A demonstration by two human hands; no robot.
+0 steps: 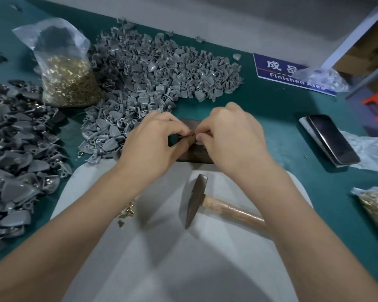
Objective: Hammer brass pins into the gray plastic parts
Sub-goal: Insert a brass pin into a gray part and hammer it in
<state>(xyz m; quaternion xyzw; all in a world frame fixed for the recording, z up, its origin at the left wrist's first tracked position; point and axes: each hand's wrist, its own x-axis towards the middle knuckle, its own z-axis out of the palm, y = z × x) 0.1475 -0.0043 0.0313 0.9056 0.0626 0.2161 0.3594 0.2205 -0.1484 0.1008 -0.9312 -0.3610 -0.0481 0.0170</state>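
both hands meet over a dark metal block (196, 152): the left hand (153, 140) pinches a small brass pin (191, 134), the right hand (231, 136) pinches a gray plastic part (199, 141), fingers curled. the hammer (207, 203) lies nearer on the white pad (162, 247), untouched; gray parts (153, 70) are heaped on the counter (271, 110) beyond.

A green-topped workbench (271, 110) carries a white board (162, 247) at its near edge; gray plastic parts (153, 68) heaped beyond and left of it, a phone (333, 139) to its right.
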